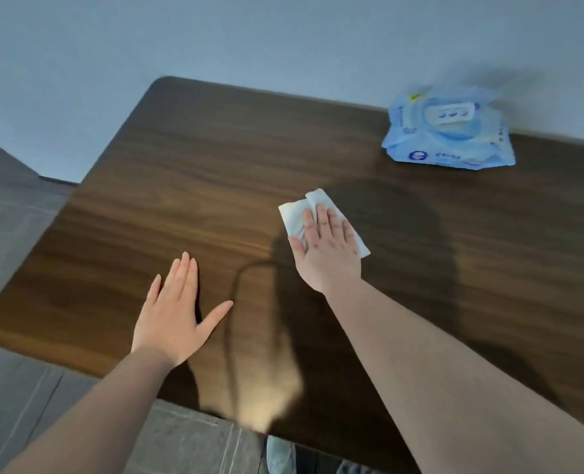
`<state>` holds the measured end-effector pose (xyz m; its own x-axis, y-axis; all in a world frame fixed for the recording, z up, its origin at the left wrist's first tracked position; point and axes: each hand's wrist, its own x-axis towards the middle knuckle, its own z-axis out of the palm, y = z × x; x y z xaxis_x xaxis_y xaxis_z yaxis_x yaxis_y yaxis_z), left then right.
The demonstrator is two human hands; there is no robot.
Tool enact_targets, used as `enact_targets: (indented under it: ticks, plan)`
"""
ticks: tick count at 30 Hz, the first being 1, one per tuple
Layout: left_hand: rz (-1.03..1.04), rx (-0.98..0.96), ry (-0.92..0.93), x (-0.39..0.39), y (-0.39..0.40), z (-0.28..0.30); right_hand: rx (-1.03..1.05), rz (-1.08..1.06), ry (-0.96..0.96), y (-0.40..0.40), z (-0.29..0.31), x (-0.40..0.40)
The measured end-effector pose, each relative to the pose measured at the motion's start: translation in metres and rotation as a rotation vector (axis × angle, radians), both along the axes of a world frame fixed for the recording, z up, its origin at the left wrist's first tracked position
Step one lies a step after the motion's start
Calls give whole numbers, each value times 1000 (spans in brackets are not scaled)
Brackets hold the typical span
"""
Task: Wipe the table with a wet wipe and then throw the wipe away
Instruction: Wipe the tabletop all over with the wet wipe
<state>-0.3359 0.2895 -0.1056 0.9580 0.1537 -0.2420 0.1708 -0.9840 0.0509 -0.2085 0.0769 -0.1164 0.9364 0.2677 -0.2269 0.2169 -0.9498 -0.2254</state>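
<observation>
A person's right hand [328, 244] lies flat, fingers spread, pressing a white folded wet wipe [297, 217] onto the middle of a dark brown wooden table [188, 172]. The left hand [174, 319] rests open and empty, palm down, nearer the left edge. A light blue plastic pack of wipes [449, 131] sits at the far right, well apart.

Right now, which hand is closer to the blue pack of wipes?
Right. The right hand presses the white wipe just in front of the blue pack; the left hand lies flat, much farther away.
</observation>
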Motion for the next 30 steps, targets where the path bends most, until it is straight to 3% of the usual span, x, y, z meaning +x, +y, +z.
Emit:
enact_targets:
  ticks: [7, 15, 23, 27, 30]
  plan:
    - [290, 38, -21, -43, 62, -2, 60, 253, -6, 165, -5, -12]
    - [326, -37, -6, -42, 68, -1, 119, 326, -95, 263, -9, -29]
    - [304, -3, 0, -42, 68, -6, 115, 348, -31, 233, -12, -42]
    - [283, 9, 14, -41, 68, -2, 80, 255, 20, 171, -9, -52]
    - [144, 38, -1, -42, 59, 5, 10, 98, 14, 96, -7, -57]
